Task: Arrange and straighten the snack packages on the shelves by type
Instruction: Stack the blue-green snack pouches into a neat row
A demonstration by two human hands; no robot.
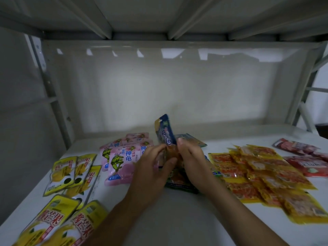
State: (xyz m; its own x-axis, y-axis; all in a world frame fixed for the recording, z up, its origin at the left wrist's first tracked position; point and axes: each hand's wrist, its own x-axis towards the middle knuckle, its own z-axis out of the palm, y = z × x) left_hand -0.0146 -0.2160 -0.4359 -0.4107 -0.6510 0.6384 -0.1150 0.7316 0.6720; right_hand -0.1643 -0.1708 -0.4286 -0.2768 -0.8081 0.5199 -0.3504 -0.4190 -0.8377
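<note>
Both my hands meet at the middle of the white shelf (177, 219). My left hand (152, 167) and my right hand (192, 160) together grip a blue and orange snack packet (166, 133) that stands upright between them, its lower part hidden by my fingers. Under my hands lies a dark green packet (179, 181). Pink turtle-print packets (122, 157) lie just left of my hands. Yellow mango packets (71, 176) sit at the far left and front left. Yellow and red packets (257, 174) spread to the right.
Red packets (305, 157) lie at the far right. A teal packet (191, 139) lies behind my right hand. The shelf's back panel (168, 86) stands behind, and the upper shelf's underside (159, 15) hangs overhead. Metal uprights (51, 89) frame both sides.
</note>
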